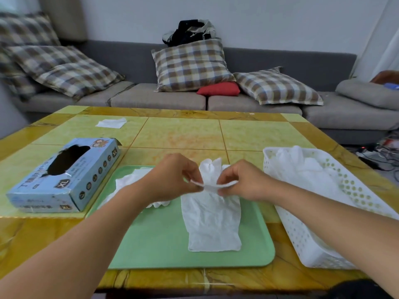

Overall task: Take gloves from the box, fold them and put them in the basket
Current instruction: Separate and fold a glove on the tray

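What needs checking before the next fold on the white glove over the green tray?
1. Both hands hold the glove: ok. Left hand and right hand pinch the thin white disposable glove near its finger end.
2. Glove rests on the flat green plastic tray: ok, cuff end lies flat.
3. Glove smooth: not ok, wrinkled.
4. Room in the white perforated plastic basket: cannot tell; white gloves already inside.
5. Second white glove on the tray clear of the fold: ok, lies left, apart.
6. Blue cardboard glove box stock: cannot tell, opening dark.
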A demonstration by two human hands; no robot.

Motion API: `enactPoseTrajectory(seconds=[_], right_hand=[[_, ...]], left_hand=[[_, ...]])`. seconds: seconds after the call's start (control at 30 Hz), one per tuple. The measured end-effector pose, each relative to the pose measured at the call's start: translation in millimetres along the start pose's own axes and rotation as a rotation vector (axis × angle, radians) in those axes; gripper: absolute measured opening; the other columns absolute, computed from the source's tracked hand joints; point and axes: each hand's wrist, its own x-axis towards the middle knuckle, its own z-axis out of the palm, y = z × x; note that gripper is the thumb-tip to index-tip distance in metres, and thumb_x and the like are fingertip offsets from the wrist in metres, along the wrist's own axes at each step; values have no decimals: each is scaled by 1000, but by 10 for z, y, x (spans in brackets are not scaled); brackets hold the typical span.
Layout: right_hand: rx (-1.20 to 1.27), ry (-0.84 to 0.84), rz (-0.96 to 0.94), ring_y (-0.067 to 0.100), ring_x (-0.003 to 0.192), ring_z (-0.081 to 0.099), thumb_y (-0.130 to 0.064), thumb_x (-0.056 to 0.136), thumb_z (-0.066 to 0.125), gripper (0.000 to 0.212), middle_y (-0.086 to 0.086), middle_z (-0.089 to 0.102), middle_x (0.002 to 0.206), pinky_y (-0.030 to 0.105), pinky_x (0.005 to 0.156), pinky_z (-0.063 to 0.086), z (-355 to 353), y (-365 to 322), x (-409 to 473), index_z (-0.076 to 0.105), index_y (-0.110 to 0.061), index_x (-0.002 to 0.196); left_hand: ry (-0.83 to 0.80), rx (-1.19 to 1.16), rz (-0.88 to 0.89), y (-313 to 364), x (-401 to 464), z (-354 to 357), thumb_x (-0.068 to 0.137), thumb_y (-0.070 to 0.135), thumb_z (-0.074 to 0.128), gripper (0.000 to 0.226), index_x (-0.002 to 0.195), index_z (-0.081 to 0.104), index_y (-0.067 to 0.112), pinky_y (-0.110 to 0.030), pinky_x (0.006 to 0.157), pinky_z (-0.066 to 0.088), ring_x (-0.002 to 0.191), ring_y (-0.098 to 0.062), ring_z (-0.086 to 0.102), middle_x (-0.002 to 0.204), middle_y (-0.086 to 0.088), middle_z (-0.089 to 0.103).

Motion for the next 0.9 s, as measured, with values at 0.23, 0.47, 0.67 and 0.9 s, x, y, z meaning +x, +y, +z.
enactPoseTrajectory(seconds=[0.23, 0.47, 0.67, 0.9], right_hand=[[-167, -150, -13, 1, 105, 64, -4, 83, 72, 25, -12, 75, 107, 17, 84, 49, 8, -22, -101, 81, -25, 93], [-230, -193, -87, 1, 99, 62, -12, 82, 79, 20, -12, 72, 104, 13, 80, 46, -9, -72, -89, 81, -32, 86], [-481, -340, -85, -1, 70, 56, -14, 81, 81, 23, -13, 66, 88, 13, 62, 40, -27, -210, -130, 80, -29, 98], [-403, -596, -45, -2, 74, 61, -40, 71, 90, 37, -8, 71, 93, 15, 67, 49, -15, -481, -410, 75, -29, 103]], left_hand=[[-312, 51, 8, -93, -171, 40, 73, 30, 89, 19, 85, 78, 19, -7, 73, 46, 85, 5, 66, 88, 13, 75], [-401, 31, 69, -23, -210, 136, 73, 31, 89, 19, 80, 79, 17, -15, 67, 50, 68, 0, 64, 74, 10, 74], [-519, 160, 93, 20, -250, 314, 75, 36, 87, 18, 77, 77, 21, -28, 69, 57, 66, -3, 65, 70, 9, 72], [-559, 145, 48, -16, -265, 396, 77, 37, 84, 18, 82, 75, 22, -35, 78, 59, 73, -6, 69, 77, 9, 74]])
